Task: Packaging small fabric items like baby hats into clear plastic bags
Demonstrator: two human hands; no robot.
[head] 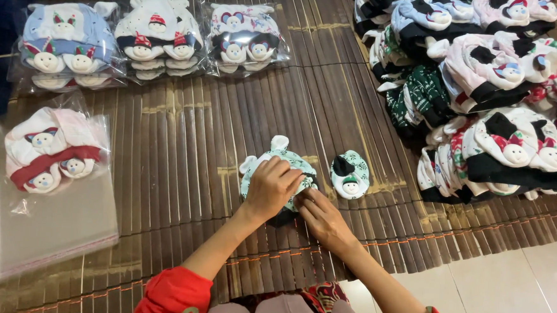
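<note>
Three clear bags of baby hats lie in a row at the far left of the bamboo mat: a blue set, a white set and a white-and-black set. Below them, nearer you, a fourth bag with a white-and-red set lies on a stack of empty clear bags.

Moving to the middle, your left hand presses flat, fingers curled, on top of a mint-green patterned hat with small white ears, which lies on the mat straight ahead of you. Your right hand touches the hat's near right edge, fingertips pinching at the fabric; you cannot tell how firmly it grips. Both red sleeves show at the bottom.

Just beside that hat, to its right, lies a small matching green piece with a white animal face, apart from both hands.

Farther right, a large loose heap of hats in white, pink, green and black covers the mat's far corner, and pale floor tiles show at the lower right.
</note>
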